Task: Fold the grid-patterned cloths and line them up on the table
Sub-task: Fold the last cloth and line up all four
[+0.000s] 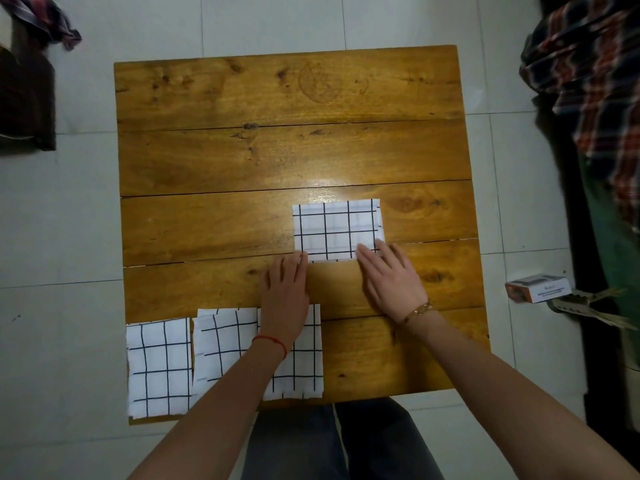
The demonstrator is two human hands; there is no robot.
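— While both hands lie flat on the worktop [242, 161], where's the cloth being folded?

— Right of the middle. The folded cloth [337, 228] lies with its long axis running left to right. The left hand [285, 289], fingers straight, touches its near left corner; the right hand [391, 275], fingers straight too, presses its near right corner. Neither grip closes on anything.

— And the others?

— Two folded cloths [159, 365] sit side by side at the near left edge, long axes pointing away from the person.

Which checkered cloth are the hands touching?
The cloth in the middle of the table: both hands' fingertips rest on its near edge. The other cloths lie in a row at the table's front edge.
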